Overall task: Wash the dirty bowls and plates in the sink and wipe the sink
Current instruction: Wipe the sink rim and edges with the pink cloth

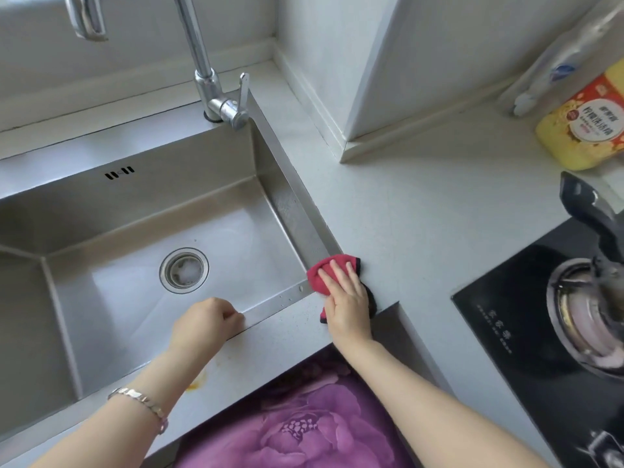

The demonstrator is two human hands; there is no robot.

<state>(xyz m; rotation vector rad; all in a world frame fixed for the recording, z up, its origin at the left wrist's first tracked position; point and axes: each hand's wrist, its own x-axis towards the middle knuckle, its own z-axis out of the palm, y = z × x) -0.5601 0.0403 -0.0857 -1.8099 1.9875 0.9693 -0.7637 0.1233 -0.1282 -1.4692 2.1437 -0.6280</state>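
The steel sink (101, 204) fills the left half of the view; no dishes show in its basin, only the round drain (184, 270). My right hand (347, 295) lies flat on a red cloth (320, 273), pressing it onto the sink's near right corner where the rim meets the counter. My left hand (206, 320) is curled into a loose fist with nothing in it, resting on the sink's front rim. Water drops dot the rim near the cloth.
A chrome faucet (211, 86) rises at the sink's back right. On the grey counter (422, 214), a yellow dish soap bottle (584, 126) stands at the far right. A black gas stove (557, 325) with a dark pot handle (591, 211) lies to the right.
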